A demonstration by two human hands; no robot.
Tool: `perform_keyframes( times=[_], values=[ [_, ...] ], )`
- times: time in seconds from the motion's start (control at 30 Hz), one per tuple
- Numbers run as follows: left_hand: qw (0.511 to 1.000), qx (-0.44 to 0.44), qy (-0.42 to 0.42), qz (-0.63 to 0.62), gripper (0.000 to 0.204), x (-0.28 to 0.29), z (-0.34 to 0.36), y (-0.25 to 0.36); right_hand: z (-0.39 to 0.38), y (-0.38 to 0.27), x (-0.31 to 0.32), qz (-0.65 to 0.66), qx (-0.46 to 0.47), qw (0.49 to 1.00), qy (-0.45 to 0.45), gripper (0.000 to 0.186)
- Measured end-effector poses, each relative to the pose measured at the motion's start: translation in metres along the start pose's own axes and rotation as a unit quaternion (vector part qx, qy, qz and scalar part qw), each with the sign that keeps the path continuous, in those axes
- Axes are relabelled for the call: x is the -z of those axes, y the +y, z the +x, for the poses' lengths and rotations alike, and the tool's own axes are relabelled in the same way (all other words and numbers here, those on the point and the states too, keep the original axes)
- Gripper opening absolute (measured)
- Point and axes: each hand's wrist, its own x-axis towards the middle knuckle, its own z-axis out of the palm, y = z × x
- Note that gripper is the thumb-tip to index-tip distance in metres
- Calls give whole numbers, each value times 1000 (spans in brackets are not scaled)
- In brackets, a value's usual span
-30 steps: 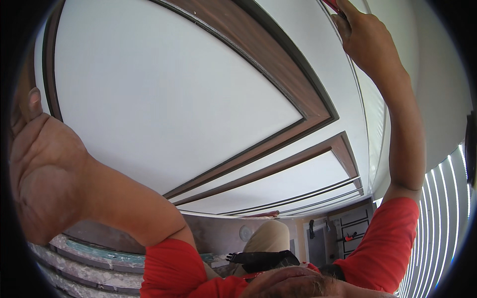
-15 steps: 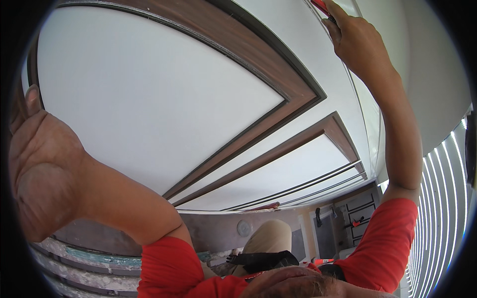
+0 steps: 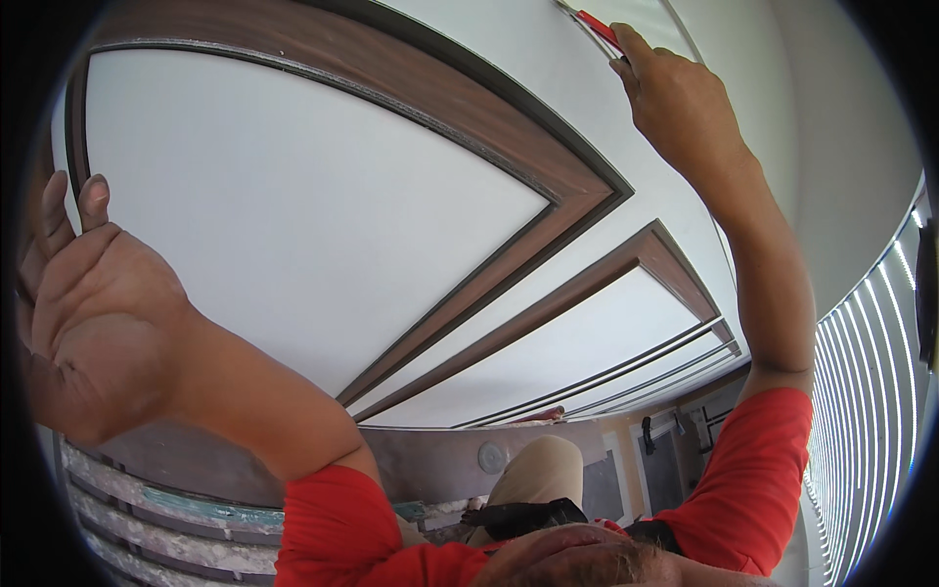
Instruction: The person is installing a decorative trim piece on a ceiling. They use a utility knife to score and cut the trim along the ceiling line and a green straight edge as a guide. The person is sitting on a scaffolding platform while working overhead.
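Note:
My right hand [image 3: 682,106] reaches up at the upper right, closed on a slim red-handled tool [image 3: 599,27]. The tool's thin pale tip points up and left against the white panelled surface; its exact kind is too small to tell. At the far left my left hand [image 3: 108,323] is raised with the palm showing and the fingers apart, holding nothing visible. Some of its fingertips lie in the dark rim of the picture. Close by is the dark edge of a brown moulding frame [image 3: 587,181] around a large white panel [image 3: 293,196].
A second brown-framed panel [image 3: 587,328] lies beyond the first, with thin dark rails along it. Bright slatted strips [image 3: 866,391] curve down the right side. Stained planks [image 3: 176,528] are low at the left. Below are a brown floor [image 3: 421,460] and a round grey disc [image 3: 491,457].
My right hand has moved left and slightly down, bringing more of the red-handled tool into view. My left hand has shifted a little right and up, showing more of its fingers.

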Motion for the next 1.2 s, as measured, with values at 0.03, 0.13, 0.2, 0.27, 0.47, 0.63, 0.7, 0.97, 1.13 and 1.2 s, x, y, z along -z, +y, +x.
perform_keyframes(
  times=[0.03, 0.13, 0.2, 0.27, 0.47, 0.63, 0.7, 0.97, 1.13, 1.2],
  values=[
    [999, -5, -18, 34, 63, 6, -2, -5, -6, -1, 6, 9, -2, 1000, 1, 30],
    [998, 4, 54, -30, 63, 5, 4, -8, -18, 5, 15, 42, 1, 999, 14, 29],
    [993, 12, 83, -86, 66, 6, 3, -13, -25, 11, 12, 70, 0, 997, 28, 28],
    [994, 12, 69, -87, 69, 7, -3, -21, -18, 11, 6, 87, 9, 995, 47, 30],
    [979, 24, 136, -147, 58, -56, 4, 7, 4, -1, 4, 164, -3, 984, 68, 36],
    [988, 86, 106, 71, 34, -122, 2, 19, -41, 1, -19, 366, -105, 904, 194, 39],
    [982, 119, 79, 121, 39, -138, -3, 21, -78, -7, -16, 539, -232, 791, 172, 42],
    [936, -7, -196, 291, 38, -251, -26, -30, -230, -4, -86, 930, -48, 35, 363, 37],
    [829, -301, -296, 367, 31, -315, -1, -44, -299, 13, -67, 723, 238, -259, 595, 13],
    [801, -319, -340, 376, 31, -322, 7, -44, -307, 10, -59, 693, 331, -257, 586, 15]
  ],
)
